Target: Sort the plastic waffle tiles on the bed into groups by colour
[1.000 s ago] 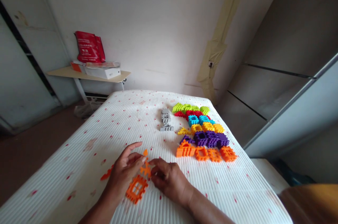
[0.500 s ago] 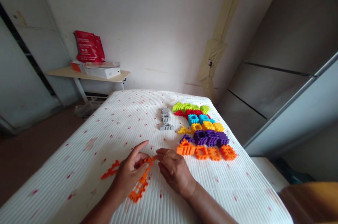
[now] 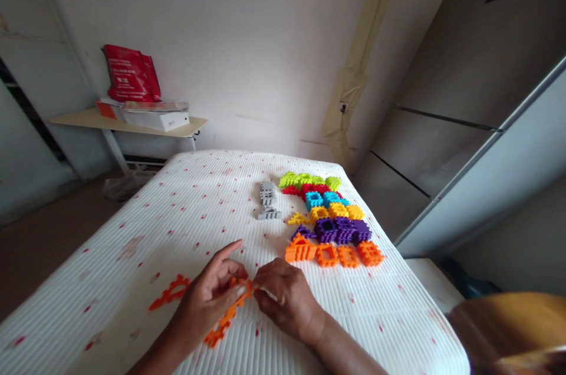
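My left hand (image 3: 212, 289) pinches a joined pair of orange interlocking plastic tiles (image 3: 226, 322) between thumb and fingers, with its index finger stretched out. The tiles' notched edges slant down toward me, seen nearly edge-on. My right hand (image 3: 287, 298) is closed, its thumb and fingertips gripping the upper right end of the same tiles. Part of that joint is hidden by the fingers. Left of my left wrist, an orange triangular tile (image 3: 170, 291) lies flat on the mattress (image 3: 132, 304).
Toward the right stand stacks sorted by colour: orange tiles (image 3: 327, 255), purple tiles (image 3: 344, 230), yellow tiles (image 3: 338, 210), blue tiles (image 3: 314, 200), red and lime green tiles (image 3: 305, 179). Grey tiles (image 3: 267, 193) sit left of them. A side table (image 3: 84, 118) holds a red bag (image 3: 130, 74).
The orange tiles have tipped from showing their open lattice face to nearly edge-on. My right hand's fingers have curled in closer on them. The whole view has shifted slightly.
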The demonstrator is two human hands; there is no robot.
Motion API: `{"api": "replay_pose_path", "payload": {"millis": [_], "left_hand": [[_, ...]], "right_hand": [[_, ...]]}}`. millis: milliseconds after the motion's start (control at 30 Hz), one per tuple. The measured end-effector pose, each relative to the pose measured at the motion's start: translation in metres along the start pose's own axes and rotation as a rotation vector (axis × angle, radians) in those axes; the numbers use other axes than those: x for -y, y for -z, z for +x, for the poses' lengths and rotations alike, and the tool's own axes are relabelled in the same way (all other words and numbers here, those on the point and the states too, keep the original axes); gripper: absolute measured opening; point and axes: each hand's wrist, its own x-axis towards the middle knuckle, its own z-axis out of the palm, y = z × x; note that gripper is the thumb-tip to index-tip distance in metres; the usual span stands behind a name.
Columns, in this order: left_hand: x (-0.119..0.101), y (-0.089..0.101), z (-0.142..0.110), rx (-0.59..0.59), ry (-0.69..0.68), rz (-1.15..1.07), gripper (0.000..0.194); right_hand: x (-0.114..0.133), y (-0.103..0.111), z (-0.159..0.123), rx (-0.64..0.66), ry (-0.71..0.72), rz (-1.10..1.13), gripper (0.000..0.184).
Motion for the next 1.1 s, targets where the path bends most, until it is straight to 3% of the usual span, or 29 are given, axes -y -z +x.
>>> {"api": "replay_pose_path", "payload": {"millis": [133, 267, 367, 533, 1100], "left_hand": [[0.000, 0.000, -0.001, -0.177, -0.077, 0.017, 0.061], [0.012, 0.016, 0.003, -0.395, -0.134, 0.057, 0.056], [0.019, 0.028, 0.004, -0.494, -0.116, 0.067, 0.055], [0.021, 0.031, 0.004, -0.530, -0.082, 0.038, 0.056], [0.025, 0.032, 0.005, -0.524, -0.061, 0.014, 0.056]], "right_hand": [[-0.005, 0.018, 0.000, -0.149, -0.045, 0.003, 0.014], [-0.026, 0.052, 0.000, -0.329, -0.178, -0.104, 0.009], [-0.043, 0.071, -0.003, -0.349, -0.242, -0.182, 0.008], [-0.056, 0.074, -0.009, -0.281, -0.288, -0.215, 0.010], [-0.059, 0.068, -0.018, -0.246, -0.343, -0.218, 0.012]]}}
